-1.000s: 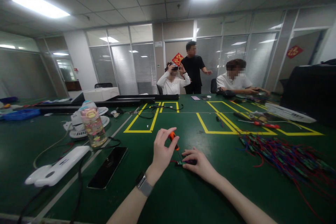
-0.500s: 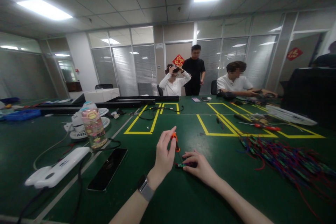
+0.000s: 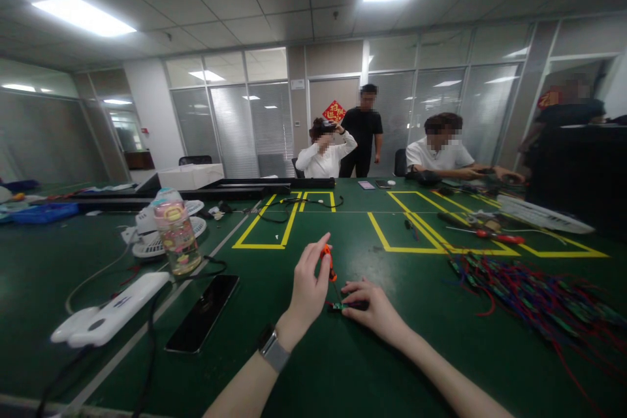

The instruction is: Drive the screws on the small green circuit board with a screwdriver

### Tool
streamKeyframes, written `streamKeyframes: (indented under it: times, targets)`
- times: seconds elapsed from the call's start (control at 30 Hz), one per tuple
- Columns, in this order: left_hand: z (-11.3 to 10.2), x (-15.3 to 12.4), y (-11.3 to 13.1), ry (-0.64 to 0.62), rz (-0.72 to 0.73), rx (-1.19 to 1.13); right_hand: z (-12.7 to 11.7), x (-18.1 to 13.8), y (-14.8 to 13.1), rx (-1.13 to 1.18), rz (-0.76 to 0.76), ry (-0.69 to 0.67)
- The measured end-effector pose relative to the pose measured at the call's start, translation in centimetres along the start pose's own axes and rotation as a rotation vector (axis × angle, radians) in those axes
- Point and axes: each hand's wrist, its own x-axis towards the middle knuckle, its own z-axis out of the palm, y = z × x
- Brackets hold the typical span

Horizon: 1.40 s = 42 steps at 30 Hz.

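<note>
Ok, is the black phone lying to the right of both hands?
No, the black phone lies on the table to the left of the left hand.

Mat (image 3: 343,372) bare around left hand (image 3: 308,287), right hand (image 3: 375,310); phone (image 3: 203,313) left, wire pile (image 3: 533,294) right.

The table (image 3: 343,366) is dark green, with yellow lines (image 3: 382,238) that make box shapes. The screwdriver (image 3: 327,255) has an orange handle. The little board (image 3: 337,306) is green with a red wire. The phone (image 3: 203,313) is black. The flat gadget (image 3: 110,317) is white. The bottle (image 3: 176,238) is see-through with a pink top. The heap of wires (image 3: 529,294) is red, blue and green. The watch strap (image 3: 273,353) is grey.
</note>
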Motion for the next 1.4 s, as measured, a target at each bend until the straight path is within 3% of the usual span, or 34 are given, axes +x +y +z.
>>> streamKeyframes:
  times: [0.23, 0.47, 0.67, 0.87, 1.4]
  targets:
    - [-0.08, 0.18, -0.11, 0.074, 0.000, 0.042, 0.02, -0.05, -0.04, -0.011, 0.003, 0.002]
    - [-0.08, -0.01, -0.02, 0.036, 0.006, -0.012, -0.17, -0.18, -0.38, -0.020, -0.003, 0.000]
    - [-0.07, 0.09, -0.01, 0.079, 0.018, 0.032, -0.09, -0.16, -0.22, -0.026, -0.005, 0.003]
    - [0.06, -0.18, 0.00, 0.015, -0.012, 0.007, -0.12, -0.10, -0.14, -0.038, -0.015, -0.005]
    - [0.11, -0.04, -0.11, 0.041, 0.040, -0.002, -0.14, -0.05, -0.12, -0.031, -0.019, 0.001]
